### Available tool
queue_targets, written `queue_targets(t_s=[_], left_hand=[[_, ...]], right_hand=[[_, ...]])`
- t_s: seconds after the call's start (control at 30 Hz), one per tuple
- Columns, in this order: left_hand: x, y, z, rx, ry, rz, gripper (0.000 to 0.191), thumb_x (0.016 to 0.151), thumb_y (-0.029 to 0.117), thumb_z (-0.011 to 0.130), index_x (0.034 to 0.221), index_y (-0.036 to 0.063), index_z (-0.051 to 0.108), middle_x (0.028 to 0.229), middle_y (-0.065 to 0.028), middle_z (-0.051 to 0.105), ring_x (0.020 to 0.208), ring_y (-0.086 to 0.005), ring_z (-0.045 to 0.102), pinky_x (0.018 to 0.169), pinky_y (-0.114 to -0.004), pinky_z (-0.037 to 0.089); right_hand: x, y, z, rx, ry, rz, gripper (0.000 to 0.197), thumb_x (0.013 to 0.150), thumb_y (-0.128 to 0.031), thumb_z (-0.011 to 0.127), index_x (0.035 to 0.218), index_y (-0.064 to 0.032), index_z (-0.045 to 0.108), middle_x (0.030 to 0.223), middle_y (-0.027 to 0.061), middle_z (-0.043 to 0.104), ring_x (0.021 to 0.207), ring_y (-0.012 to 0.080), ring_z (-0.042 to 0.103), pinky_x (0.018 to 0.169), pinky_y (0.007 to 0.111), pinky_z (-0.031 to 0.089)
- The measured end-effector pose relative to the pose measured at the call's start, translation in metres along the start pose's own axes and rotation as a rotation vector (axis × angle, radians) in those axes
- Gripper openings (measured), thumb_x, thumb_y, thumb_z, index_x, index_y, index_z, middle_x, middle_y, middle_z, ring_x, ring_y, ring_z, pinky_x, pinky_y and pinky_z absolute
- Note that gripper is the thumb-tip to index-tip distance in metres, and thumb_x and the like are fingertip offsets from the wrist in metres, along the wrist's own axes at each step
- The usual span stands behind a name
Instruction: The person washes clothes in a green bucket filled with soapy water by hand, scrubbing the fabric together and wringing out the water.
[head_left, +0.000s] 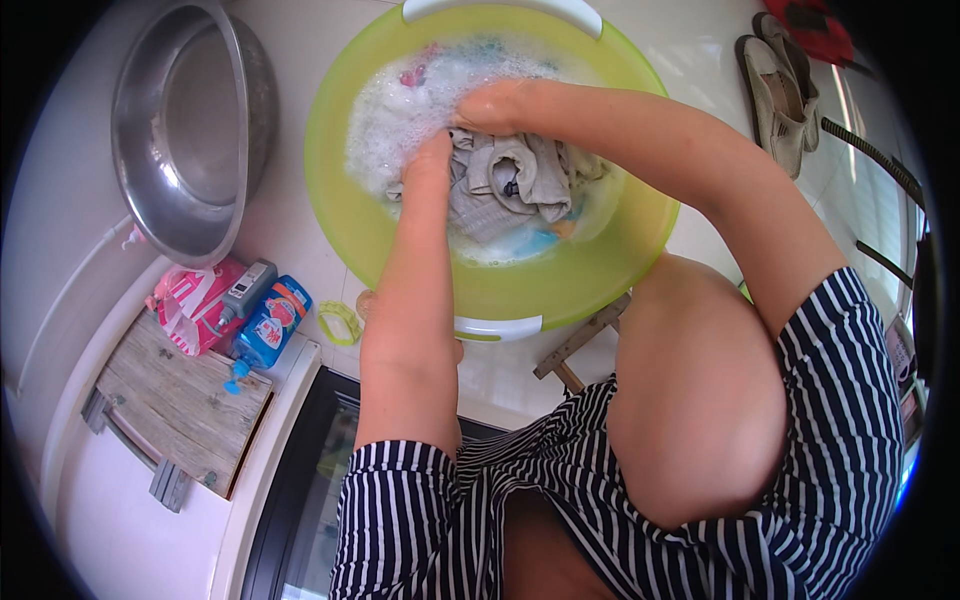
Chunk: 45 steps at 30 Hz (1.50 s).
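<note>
A wide lime-green plastic basin (495, 292) with white handles stands before me, holding soapy water and thick white suds (382, 127). In its middle a wet light-grey garment (491, 202) lies bunched, with a small dark cord stopper on it. My left hand (427, 156) dips into the foam at the garment's left edge, its fingers hidden. At the garment's far edge is my right hand (491, 107), wet and partly covered by suds; its fingertips are out of sight. Pink cloth (412, 73) and blue cloth (541, 240) show through the foam.
A stainless-steel basin (199, 120) leans at the left. Below it are a blue pump bottle (271, 322), a grey bottle (250, 289) and a pink bag (196, 300) beside a wooden board (187, 397). A green-rimmed brush (339, 322) lies nearby. Beige shoes (780, 105) rest at right.
</note>
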<state>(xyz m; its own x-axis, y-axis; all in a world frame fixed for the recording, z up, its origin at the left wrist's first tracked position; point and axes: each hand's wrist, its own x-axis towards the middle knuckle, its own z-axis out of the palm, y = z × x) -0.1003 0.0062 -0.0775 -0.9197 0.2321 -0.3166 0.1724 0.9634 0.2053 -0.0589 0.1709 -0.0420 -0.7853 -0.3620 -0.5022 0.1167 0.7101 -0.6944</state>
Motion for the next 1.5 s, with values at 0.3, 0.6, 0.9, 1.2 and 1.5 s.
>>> queue_targets(t_s=[0.3, 0.6, 0.9, 1.2, 1.5], left_hand=[[-0.112, 0.022, -0.078, -0.614, -0.064, 0.243, 0.038, 0.094, 0.032, 0.053, 0.121, 0.0066, 0.059, 0.123, -0.0205, 0.058, 0.109, -0.037, 0.053, 0.093, -0.048, 0.04], [-0.128, 0.019, -0.025, 0.138, -0.031, 0.042, 0.052, 0.093, 0.032, 0.048, 0.142, 0.0167, 0.043, 0.145, -0.0146, 0.041, 0.132, -0.0386, 0.037, 0.103, -0.058, 0.029], [-0.032, 0.009, -0.031, 0.279, -0.303, 0.118, 0.04, 0.089, 0.03, 0.05, 0.117, 0.0057, 0.065, 0.114, -0.0159, 0.066, 0.108, -0.036, 0.06, 0.088, -0.047, 0.047], [-0.094, 0.018, -0.066, -0.541, -0.052, 0.25, 0.041, 0.098, 0.027, 0.039, 0.125, 0.0024, 0.058, 0.135, -0.0224, 0.05, 0.125, -0.0346, 0.046, 0.102, -0.046, 0.034], [-0.135, 0.028, -0.013, -0.289, 0.082, 0.339, 0.053, 0.101, 0.029, 0.026, 0.148, 0.0081, 0.037, 0.154, -0.0147, 0.033, 0.14, -0.0329, 0.033, 0.112, -0.046, 0.025]], right_hand=[[-0.096, -0.062, -0.001, 0.119, 0.243, 0.194, 0.048, 0.094, -0.047, 0.046, 0.121, -0.0103, 0.062, 0.131, 0.0193, 0.051, 0.135, 0.0404, 0.034, 0.099, 0.055, 0.04], [-0.069, -0.037, 0.059, -0.595, 0.424, 0.055, 0.042, 0.091, -0.038, 0.054, 0.126, -0.0141, 0.052, 0.129, 0.0115, 0.048, 0.125, 0.034, 0.042, 0.086, 0.06, 0.04], [0.026, 0.017, 0.015, -0.595, -0.058, -0.167, 0.038, 0.089, -0.027, 0.053, 0.124, -0.0124, 0.056, 0.111, 0.02, 0.065, 0.1, 0.0377, 0.064, 0.086, 0.046, 0.049], [-0.081, -0.058, -0.032, 0.156, 0.131, 0.206, 0.057, 0.094, -0.048, 0.029, 0.108, -0.0064, 0.066, 0.101, 0.0203, 0.069, 0.091, 0.0377, 0.064, 0.086, 0.05, 0.045], [-0.09, -0.032, 0.069, -0.542, 0.627, -0.122, 0.047, 0.093, -0.026, 0.049, 0.132, -0.0021, 0.051, 0.135, 0.0158, 0.049, 0.134, 0.0372, 0.037, 0.109, 0.053, 0.031]])
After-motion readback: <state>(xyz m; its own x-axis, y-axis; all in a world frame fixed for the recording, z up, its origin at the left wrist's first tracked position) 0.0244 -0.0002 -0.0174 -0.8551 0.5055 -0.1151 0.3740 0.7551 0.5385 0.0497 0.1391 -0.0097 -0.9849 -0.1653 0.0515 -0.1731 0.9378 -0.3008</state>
